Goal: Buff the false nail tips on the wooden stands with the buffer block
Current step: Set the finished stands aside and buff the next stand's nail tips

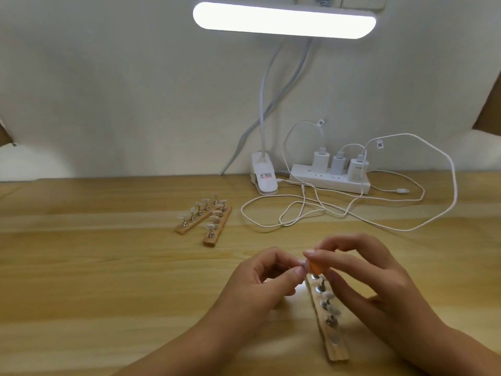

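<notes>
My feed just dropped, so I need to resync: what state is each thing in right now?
near stand: flat on table, nearest magnet bare.
left hand: pinches a nail tip at that stand's far end.
right hand: pinches the orange buffer block at that tip.
far stands: flat, pegs upright with tips.
lamp: on.
chargers: three plugged into power strip.
loose USB plug: unplugged, on table.

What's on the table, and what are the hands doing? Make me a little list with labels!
table: light wood
near stand: under the hands
far stands: two, side by side
left hand: pinches what looks like a nail tip
right hand: pinches an orange block beside it
behind: lamp, power strip, white cables
</notes>
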Motion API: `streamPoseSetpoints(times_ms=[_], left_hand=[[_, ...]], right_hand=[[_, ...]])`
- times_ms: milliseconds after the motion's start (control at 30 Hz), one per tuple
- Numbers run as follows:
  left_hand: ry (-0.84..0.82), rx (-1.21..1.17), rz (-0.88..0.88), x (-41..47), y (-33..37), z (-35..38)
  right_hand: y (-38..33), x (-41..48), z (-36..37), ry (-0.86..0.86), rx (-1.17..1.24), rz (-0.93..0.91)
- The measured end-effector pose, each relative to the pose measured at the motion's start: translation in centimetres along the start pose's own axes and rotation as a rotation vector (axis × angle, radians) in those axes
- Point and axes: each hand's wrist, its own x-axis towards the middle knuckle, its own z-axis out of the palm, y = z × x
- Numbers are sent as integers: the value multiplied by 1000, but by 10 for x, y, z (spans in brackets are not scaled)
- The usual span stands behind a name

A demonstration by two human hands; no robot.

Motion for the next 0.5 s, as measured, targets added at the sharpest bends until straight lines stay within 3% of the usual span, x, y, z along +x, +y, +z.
streamPoseSetpoints(times_ms=[500], left_hand=[[-28, 90, 43, 3, -7, -3]], right_hand=[[1, -2, 2, -14, 131, 94]])
